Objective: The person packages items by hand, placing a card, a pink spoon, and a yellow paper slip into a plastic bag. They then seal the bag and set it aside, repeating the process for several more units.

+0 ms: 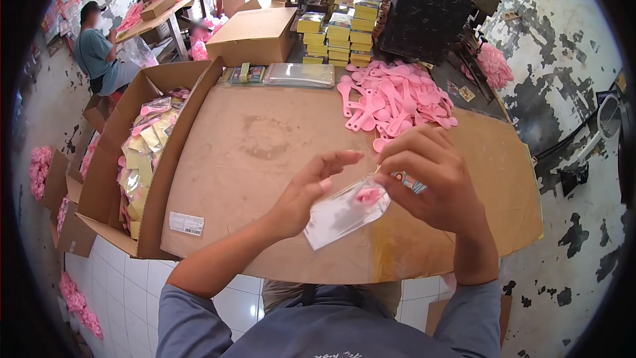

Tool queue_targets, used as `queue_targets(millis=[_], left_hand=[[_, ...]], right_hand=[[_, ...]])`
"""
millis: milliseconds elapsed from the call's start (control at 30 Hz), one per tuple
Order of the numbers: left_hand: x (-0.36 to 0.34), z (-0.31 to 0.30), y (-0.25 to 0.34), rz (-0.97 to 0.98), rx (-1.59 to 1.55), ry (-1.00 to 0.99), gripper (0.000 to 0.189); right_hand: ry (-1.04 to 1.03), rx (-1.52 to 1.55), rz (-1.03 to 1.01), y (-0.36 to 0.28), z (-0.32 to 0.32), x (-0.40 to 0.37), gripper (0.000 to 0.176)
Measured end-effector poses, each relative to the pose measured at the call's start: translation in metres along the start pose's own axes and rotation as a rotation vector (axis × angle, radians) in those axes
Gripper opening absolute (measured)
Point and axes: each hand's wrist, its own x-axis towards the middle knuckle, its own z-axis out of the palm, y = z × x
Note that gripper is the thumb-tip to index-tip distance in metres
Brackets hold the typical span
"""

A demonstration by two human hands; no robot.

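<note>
Over the cardboard tabletop, a clear plastic bag (331, 223) hangs tilted between my hands, its lower part looking white and flat. Something pink (368, 196) shows through the bag's upper end, blurred. My right hand (427, 171) is closed in a pinch at that upper end. Part of a colourful printed card (412, 183) peeks out under its fingers. My left hand (308, 192) is beside the bag's upper left edge, fingers stretched out and apart, thumb close to the plastic. Just beyond my hands lies a heap of pink plastic spoons (391, 96).
On the left stands an open carton (187, 159) filled with packed bags. Flat plastic sleeves (300, 75) and stacks of yellow-edged cards (339, 30) lie at the back, beside a closed box (253, 34) and a dark machine (424, 13). A person (99, 53) sits far left.
</note>
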Motion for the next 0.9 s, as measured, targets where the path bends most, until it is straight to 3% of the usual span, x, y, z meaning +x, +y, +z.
queue_targets(millis=[67,167,267,467,567,667,767,900], left_hand=[[-0.005,0.009,0.003,0.113,0.246,-0.068,0.055],[-0.006,0.027,0.013,0.059,0.332,0.011,0.051],[-0.008,0.023,0.002,-0.032,0.236,0.058,0.041],[-0.007,0.025,0.007,-0.012,0.223,0.070,0.025],[-0.008,0.024,0.000,0.006,0.177,0.162,0.025],[-0.009,0.023,0.007,-0.002,0.249,0.171,0.030],[-0.013,0.023,0.008,0.009,0.361,0.170,0.031],[-0.014,0.024,0.003,0.102,0.554,0.177,0.035]], right_hand=[[0.008,0.081,0.103,0.007,0.008,-0.007,0.009],[-0.036,0.259,0.260,0.004,0.016,-0.012,0.010],[0.018,0.378,0.306,0.001,0.020,-0.013,0.009],[0.054,0.399,0.315,-0.002,0.024,-0.012,0.011],[0.134,0.334,0.332,0.004,0.037,-0.015,0.011],[0.288,0.204,0.214,0.005,0.053,-0.013,0.014],[0.224,-0.038,0.009,0.000,0.047,-0.010,0.020],[0.156,-0.237,-0.050,-0.005,0.053,-0.010,0.026]])
